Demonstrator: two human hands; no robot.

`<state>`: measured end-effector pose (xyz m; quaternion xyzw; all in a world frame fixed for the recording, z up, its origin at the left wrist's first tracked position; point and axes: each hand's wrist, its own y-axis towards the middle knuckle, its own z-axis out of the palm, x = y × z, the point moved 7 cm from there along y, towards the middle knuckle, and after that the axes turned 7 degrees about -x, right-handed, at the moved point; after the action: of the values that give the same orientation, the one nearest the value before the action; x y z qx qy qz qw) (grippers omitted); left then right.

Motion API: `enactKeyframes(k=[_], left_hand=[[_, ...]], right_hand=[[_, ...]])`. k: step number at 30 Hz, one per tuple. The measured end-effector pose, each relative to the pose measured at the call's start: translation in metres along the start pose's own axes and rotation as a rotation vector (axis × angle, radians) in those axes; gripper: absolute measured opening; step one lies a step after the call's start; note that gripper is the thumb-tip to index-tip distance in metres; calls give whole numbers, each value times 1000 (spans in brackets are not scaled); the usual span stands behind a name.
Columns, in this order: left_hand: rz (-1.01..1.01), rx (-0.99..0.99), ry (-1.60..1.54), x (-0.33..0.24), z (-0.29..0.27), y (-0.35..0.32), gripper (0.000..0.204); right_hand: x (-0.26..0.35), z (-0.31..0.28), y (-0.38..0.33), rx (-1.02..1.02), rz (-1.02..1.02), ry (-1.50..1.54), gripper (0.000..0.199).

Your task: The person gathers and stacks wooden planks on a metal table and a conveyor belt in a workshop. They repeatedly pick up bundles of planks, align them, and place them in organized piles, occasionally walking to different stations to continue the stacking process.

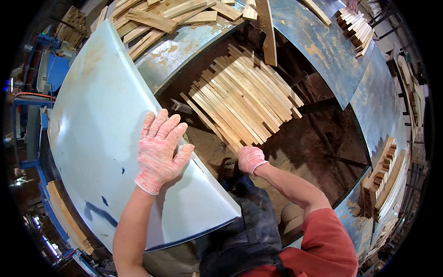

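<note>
My left hand (162, 150), in a pink-and-white knit glove, rests flat with its fingers spread at the right edge of a smooth pale-blue tabletop (94, 134). A matching glove covers my right hand (252, 159), whose fingers are closed at the near end of a pile of wooden strips (242, 94). They appear to grip the end of a strip, though the glove hides the exact hold. The strips lie side by side, slanting from far left to near right, lower than the metal tops around them. One strip (203, 115) sits slightly apart on the left.
Loose boards (161, 21) lie heaped on the metal surface at the far left. A plank (268, 37) juts over the far edge of the opening. Stacked wood pieces (355, 27) stand far right, with another stack (384, 177) nearer. Blue machinery (55, 69) is at the left.
</note>
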<state>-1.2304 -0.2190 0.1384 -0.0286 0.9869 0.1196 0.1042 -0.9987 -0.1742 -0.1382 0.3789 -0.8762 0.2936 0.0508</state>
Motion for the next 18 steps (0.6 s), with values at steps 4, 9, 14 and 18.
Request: enactKeyframes(k=[4,9,14,18], left_hand=[[-10,11,0,1,2,1,49],[-24,8,-32,1,0,2,48],[-15,17,-13,0,1,3,51],[-30,12,-18,0,3,3,52]], right_hand=[[-10,-10,-8,217,56,9,21],[-39,25,-8,516,82,-33,31],[-61,79,-10,427,250,44,32],[-60,90,-14,297,257,59,27]])
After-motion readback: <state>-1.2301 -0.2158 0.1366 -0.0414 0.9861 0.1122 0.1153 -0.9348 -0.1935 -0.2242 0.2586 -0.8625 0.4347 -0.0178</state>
